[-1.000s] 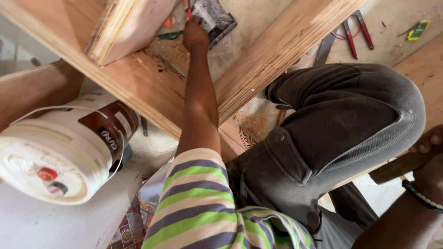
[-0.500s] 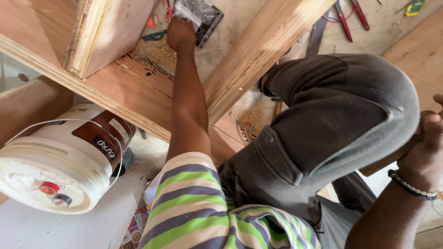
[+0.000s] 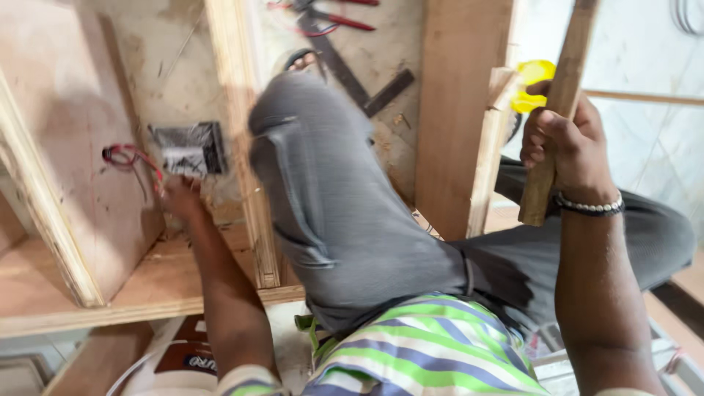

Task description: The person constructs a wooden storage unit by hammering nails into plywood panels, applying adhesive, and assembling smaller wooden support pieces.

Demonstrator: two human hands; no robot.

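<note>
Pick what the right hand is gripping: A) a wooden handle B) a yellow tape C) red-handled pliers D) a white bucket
A: the right hand, bracelet at the wrist, is closed around a wooden handle held upright; the red-handled pliers lie on the floor, far from it.

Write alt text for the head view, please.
The right hand grips a wooden handle upright, while the left hand reaches down beside a small dark box with red wires, inside a plywood frame.
</note>
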